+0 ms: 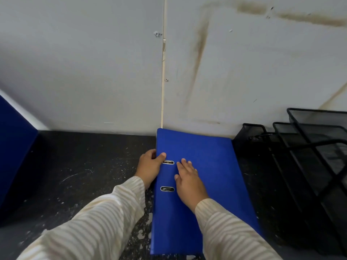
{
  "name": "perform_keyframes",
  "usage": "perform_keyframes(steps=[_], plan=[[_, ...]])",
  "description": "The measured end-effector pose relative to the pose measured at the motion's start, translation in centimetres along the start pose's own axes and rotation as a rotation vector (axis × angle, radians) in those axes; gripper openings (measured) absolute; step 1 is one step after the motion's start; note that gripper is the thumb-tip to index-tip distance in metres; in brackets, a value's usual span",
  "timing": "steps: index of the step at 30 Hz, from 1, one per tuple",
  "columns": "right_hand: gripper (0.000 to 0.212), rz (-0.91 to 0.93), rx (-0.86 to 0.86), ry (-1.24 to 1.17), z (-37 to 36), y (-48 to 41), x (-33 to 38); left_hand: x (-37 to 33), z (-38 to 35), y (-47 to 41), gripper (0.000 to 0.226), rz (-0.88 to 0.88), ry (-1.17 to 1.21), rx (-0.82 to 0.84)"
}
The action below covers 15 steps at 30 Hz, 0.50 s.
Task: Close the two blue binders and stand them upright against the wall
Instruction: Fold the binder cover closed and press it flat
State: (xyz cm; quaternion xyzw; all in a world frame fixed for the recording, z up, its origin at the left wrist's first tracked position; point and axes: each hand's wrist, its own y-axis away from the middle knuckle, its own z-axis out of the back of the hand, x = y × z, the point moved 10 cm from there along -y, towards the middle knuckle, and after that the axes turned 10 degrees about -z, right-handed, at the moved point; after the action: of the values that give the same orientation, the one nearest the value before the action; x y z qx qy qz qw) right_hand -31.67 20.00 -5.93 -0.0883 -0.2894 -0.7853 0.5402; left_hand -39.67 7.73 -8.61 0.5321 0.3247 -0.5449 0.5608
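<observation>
A closed blue binder (204, 156) lies flat on the dark speckled desk (90, 166), its far end touching the grey wall (93, 72). Two metal slots show in its cover near the spine. My left hand (149, 167) grips the binder's spine edge on the left, thumb on top of the cover. My right hand (189, 182) rests flat on the cover with fingers spread, just right of the slots. A second blue binder (15, 152) stands at the far left edge of the view, against the wall and partly cut off.
A black wire-mesh tray rack (304, 156) stands on the desk right beside the flat binder. The wall carries brown stains and a vertical seam (163, 72) above the binder.
</observation>
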Motion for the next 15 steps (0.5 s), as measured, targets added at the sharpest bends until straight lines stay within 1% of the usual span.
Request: perform_keyframes(steps=[1, 2, 6, 10, 15], plan=[[0.049, 0.007, -0.006, -0.007, 0.1, -0.4, 0.2, -0.1, 0.0, -0.2, 0.006, 0.024, 0.051, 0.001], [0.048, 0.014, -0.014, -0.014, 0.3, -0.8, 0.5, -0.3, -0.1, -0.4, 0.004, 0.033, 0.076, 0.007], [0.047, 0.033, -0.035, -0.02, 0.2, -2.0, 1.4, 0.3, -0.1, -0.8, 0.016, 0.044, 0.067, 0.01], [0.045, 0.035, -0.058, -0.027, 0.0, -2.3, 1.3, 0.5, 0.0, -1.0, 0.038, 0.012, -0.108, -0.041], [0.046, 0.071, -0.05, -0.029, -0.1, -2.1, 0.8, -0.5, -0.4, -0.2, 0.039, -0.029, -0.333, -0.07]])
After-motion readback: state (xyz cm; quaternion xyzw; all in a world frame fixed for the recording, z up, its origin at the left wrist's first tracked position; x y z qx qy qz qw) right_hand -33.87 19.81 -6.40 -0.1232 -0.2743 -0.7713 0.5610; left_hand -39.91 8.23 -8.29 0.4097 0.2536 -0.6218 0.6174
